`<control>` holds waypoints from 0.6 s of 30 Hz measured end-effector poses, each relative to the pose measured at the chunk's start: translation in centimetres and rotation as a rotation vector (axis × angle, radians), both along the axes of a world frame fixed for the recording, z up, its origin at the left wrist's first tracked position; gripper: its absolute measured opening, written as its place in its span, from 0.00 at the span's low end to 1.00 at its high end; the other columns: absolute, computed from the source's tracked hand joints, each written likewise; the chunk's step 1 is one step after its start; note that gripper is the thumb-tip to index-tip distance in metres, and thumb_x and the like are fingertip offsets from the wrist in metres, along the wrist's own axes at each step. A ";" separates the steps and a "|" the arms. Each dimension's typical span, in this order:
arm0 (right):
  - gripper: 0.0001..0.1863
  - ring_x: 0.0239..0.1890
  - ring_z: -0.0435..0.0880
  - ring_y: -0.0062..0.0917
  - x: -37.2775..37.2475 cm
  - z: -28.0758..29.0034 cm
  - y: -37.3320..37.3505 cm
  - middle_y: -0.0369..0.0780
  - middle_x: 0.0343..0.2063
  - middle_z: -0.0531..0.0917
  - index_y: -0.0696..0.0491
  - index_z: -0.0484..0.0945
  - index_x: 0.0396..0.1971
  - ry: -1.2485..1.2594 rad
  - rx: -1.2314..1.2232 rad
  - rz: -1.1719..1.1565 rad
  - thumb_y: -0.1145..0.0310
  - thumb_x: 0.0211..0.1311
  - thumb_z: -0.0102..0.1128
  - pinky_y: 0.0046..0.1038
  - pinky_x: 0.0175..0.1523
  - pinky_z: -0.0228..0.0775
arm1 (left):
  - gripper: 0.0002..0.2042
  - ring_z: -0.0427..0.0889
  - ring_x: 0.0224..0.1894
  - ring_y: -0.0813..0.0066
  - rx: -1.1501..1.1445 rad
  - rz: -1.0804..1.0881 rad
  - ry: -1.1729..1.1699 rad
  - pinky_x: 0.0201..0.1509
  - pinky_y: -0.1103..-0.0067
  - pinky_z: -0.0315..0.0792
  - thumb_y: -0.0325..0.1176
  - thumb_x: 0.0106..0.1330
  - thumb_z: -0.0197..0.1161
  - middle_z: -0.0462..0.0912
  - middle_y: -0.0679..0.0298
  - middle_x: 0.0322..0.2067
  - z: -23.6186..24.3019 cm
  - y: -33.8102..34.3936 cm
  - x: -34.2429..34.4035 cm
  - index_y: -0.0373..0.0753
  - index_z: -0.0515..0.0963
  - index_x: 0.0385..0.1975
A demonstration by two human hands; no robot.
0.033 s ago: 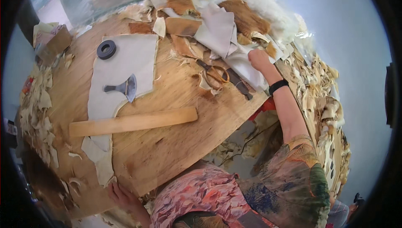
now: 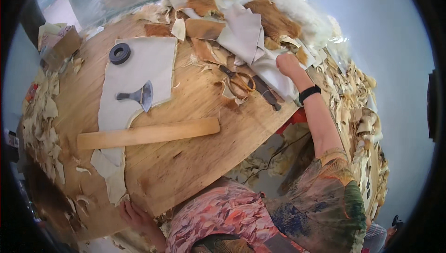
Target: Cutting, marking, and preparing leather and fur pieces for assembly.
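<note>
Your right hand rests closed on the pale hide pieces just right of the scissors. Your left hand grips the wooden table edge, well below the scissors. No packages or labels are legible.

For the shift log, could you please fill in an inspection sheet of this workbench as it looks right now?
Surface: wooden table, worn, mostly bare in the middle.
Job's things: pale hide pieces under the right hand; scissors beside them.
Clutter: wooden slat, fan-shaped blade and black ring on a grey sheet; scraps round the rim.
Grippers: right hand on the hides; left hand at the table's near edge.
Cables: nothing seen.
Surroundings: fur heap at the far edge.
</note>
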State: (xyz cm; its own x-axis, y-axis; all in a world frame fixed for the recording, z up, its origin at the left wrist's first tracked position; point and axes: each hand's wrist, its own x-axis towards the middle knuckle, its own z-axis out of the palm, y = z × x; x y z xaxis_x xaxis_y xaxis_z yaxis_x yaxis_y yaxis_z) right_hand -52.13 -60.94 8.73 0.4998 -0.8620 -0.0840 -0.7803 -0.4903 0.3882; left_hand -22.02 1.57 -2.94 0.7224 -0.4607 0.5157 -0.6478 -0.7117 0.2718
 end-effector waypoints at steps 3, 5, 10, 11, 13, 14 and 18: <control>0.08 0.39 0.85 0.41 0.6 2.2 0.5 0.48 0.31 0.84 0.55 0.83 0.26 0.027 0.050 0.058 0.75 0.53 0.54 0.41 0.41 0.77 | 0.09 0.75 0.47 0.50 0.006 -0.042 -0.052 0.49 0.62 0.70 0.24 0.66 0.57 0.77 0.50 0.46 -0.5 0.4 0.5 0.32 0.78 0.44; 0.08 0.40 0.84 0.40 2.6 4.0 3.2 0.47 0.31 0.85 0.55 0.83 0.26 -0.040 -0.015 0.093 0.75 0.53 0.54 0.39 0.42 0.76 | 0.10 0.75 0.47 0.50 0.044 -0.011 0.001 0.49 0.61 0.69 0.24 0.66 0.57 0.77 0.51 0.46 -0.2 0.1 0.1 0.32 0.77 0.45; 0.10 0.37 0.82 0.32 11.7 6.9 18.9 0.40 0.33 0.84 0.52 0.82 0.39 -0.856 0.781 0.479 0.71 0.57 0.58 0.29 0.45 0.73 | 0.11 0.74 0.48 0.49 0.033 -0.010 0.025 0.50 0.62 0.69 0.25 0.66 0.57 0.76 0.51 0.47 -0.3 1.8 0.2 0.33 0.76 0.47; 0.08 0.40 0.80 0.26 13.3 5.5 22.4 0.38 0.35 0.82 0.55 0.79 0.39 -0.882 0.932 0.615 0.68 0.65 0.57 0.26 0.46 0.71 | 0.11 0.74 0.49 0.49 0.036 -0.003 0.037 0.51 0.62 0.69 0.25 0.65 0.57 0.76 0.50 0.48 -0.3 1.9 0.0 0.33 0.76 0.47; 0.08 0.41 0.81 0.26 17.0 4.7 30.6 0.38 0.35 0.81 0.55 0.77 0.39 -0.793 1.113 0.615 0.67 0.67 0.54 0.29 0.48 0.71 | 0.13 0.74 0.50 0.49 -0.092 -0.003 0.082 0.53 0.63 0.69 0.27 0.64 0.59 0.76 0.50 0.49 -1.9 2.6 0.4 0.33 0.76 0.48; 0.07 0.38 0.81 0.30 18.1 3.4 34.0 0.40 0.34 0.81 0.55 0.76 0.38 -0.840 1.148 0.689 0.69 0.65 0.55 0.30 0.45 0.72 | 0.15 0.74 0.52 0.50 -0.225 -0.038 0.120 0.54 0.63 0.69 0.29 0.64 0.60 0.75 0.50 0.50 -2.2 3.2 0.8 0.33 0.75 0.50; 0.05 0.33 0.80 0.33 22.5 3.7 43.7 0.40 0.30 0.79 0.55 0.75 0.37 -0.836 1.546 0.607 0.72 0.62 0.56 0.31 0.41 0.72 | 0.28 0.73 0.56 0.62 -0.751 -0.320 0.731 0.54 0.72 0.71 0.31 0.58 0.68 0.75 0.54 0.52 7.1 -0.6 0.6 0.34 0.69 0.59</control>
